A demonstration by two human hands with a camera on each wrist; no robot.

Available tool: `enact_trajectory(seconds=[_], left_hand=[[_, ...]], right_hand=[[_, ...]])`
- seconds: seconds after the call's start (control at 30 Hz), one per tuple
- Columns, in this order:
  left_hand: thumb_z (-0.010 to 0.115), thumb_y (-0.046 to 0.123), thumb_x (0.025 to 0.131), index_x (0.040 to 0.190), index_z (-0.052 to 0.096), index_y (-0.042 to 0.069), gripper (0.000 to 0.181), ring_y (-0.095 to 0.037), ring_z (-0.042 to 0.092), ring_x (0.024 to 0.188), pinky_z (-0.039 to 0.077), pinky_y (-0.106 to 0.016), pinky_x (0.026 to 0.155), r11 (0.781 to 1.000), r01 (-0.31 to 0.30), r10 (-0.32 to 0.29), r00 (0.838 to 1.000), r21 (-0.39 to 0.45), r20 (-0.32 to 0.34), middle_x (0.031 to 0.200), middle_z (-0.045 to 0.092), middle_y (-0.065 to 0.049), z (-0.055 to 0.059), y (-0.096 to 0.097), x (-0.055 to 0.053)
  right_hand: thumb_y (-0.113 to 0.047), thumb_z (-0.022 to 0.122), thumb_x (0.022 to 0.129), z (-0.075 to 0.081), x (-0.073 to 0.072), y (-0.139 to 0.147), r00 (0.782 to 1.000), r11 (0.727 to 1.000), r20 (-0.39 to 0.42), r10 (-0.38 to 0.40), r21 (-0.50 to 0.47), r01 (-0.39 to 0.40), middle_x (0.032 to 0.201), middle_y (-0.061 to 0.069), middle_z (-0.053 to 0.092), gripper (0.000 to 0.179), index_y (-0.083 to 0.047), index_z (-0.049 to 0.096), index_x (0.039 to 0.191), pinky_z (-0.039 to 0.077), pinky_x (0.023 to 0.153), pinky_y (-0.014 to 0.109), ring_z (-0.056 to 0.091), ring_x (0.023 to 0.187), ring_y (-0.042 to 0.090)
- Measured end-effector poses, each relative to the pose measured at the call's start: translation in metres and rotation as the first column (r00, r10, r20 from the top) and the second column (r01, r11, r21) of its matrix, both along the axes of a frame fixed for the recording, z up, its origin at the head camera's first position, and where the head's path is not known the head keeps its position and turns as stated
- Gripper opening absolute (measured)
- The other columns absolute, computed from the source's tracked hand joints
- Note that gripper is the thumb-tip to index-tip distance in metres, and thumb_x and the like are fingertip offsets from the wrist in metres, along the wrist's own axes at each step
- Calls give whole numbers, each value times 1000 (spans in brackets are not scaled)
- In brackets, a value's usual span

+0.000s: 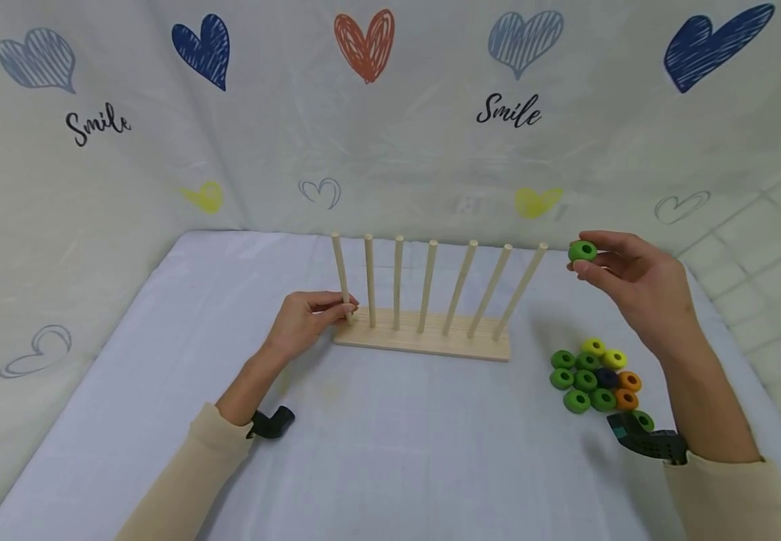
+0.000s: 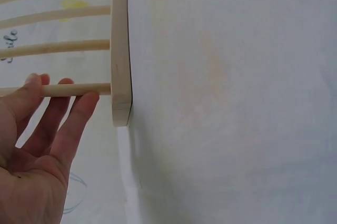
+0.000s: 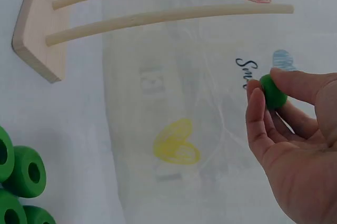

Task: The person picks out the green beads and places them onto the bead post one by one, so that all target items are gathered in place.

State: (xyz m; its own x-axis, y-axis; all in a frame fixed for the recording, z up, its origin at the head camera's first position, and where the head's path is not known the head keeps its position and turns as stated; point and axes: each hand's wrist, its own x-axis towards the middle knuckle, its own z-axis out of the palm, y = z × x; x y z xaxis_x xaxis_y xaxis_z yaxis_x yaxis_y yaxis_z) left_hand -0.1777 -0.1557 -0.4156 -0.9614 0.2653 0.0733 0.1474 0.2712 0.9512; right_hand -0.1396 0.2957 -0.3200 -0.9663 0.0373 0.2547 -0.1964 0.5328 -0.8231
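A wooden peg stand (image 1: 424,347) with a row of several upright pegs stands at the back middle of the table. My left hand (image 1: 304,323) pinches the leftmost peg (image 2: 79,89) low down, thumb on one side and fingers on the other. Up at the right, my right hand (image 1: 647,289) holds a green bead (image 1: 582,251) between thumb and fingers, its hole showing in the head view. The bead is level with the peg tops, a little right of the rightmost peg (image 1: 522,289). In the right wrist view the green bead (image 3: 274,91) is partly covered by the fingers.
Below my right hand lies a cluster of loose beads: several green beads (image 1: 585,380), two yellow beads (image 1: 614,358), a dark blue bead (image 1: 606,377) and two orange beads (image 1: 627,399). A white curtain (image 1: 417,135) printed with hearts hangs behind the white-covered table (image 1: 390,451).
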Motion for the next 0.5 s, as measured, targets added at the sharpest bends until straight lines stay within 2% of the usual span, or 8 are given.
enact_trajectory(seconds=[0.1, 0.23, 0.4, 0.5], left_hand=[[75, 13, 97, 114, 80, 2, 21, -31, 76, 107, 65, -31, 88, 1000, 2, -2, 1000, -5, 3, 115, 79, -18, 0, -1, -1], [75, 13, 97, 114, 80, 3, 21, -31, 76, 108, 65, -31, 88, 1000, 3, -3, 1000, -11, 10, 115, 79, -18, 0, -1, -1], [74, 12, 97, 115, 79, 2, 21, -33, 75, 109, 65, -31, 88, 1000, 6, -6, 1000, -12, 16, 116, 78, -19, 2, 0, 1], [74, 11, 97, 115, 79, 0, 21, -34, 75, 110, 65, -32, 88, 1000, 5, -4, 1000, -4, 24, 116, 78, -20, 2, 0, 1]], right_hand=[[-15, 76, 97, 6, 1, -5, 999, 999, -13, -38, -1, 38, 103, -27, 71, 42, -12, 66, 138, 53, 79, 2, 70, 90, -8], [-13, 76, 96, 12, 3, -14, 996, 998, -65, -54, -22, 52, 112, -22, 68, 41, -11, 68, 136, 53, 79, 2, 68, 90, -4], [-1, 75, 94, 20, 4, -21, 988, 990, -156, -14, -140, -8, 117, -11, 70, 39, -3, 69, 133, 56, 83, 5, 68, 93, 2], [2, 75, 93, 23, 5, -24, 985, 980, -174, 17, -190, -51, 117, -8, 71, 39, -2, 70, 132, 56, 84, 6, 68, 96, 3]])
